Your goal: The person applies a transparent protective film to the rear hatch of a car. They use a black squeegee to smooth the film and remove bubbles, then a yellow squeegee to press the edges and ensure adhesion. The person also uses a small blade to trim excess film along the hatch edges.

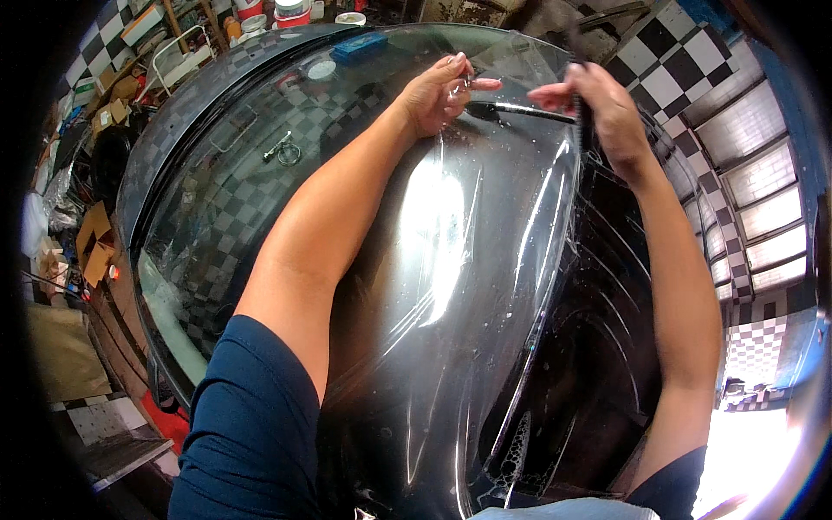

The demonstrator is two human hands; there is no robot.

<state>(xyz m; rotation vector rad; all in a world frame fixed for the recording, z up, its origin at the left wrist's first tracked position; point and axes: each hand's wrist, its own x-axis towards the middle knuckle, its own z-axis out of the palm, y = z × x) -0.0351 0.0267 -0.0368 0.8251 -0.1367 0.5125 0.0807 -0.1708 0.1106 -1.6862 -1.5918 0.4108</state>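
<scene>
A large clear, glossy plastic film, wet with drops and creases, lies over a dark, curved car window glass. Over the far part of the film, my left hand has its thumb and forefinger pinched on what looks like the film's thin, see-through edge. My right hand is to its right, partly smeared by motion, its fingers closed around a dark, narrow thing I cannot make out. Between the hands a shiny dark fold runs across the film. Soapy bubbles show along the near right part.
Along the glass's left side curves a black seal. A small metal piece with a ring and a blue object appear at the glass. Cardboard boxes and clutter stand left, buckets at the back, a checkered wall right.
</scene>
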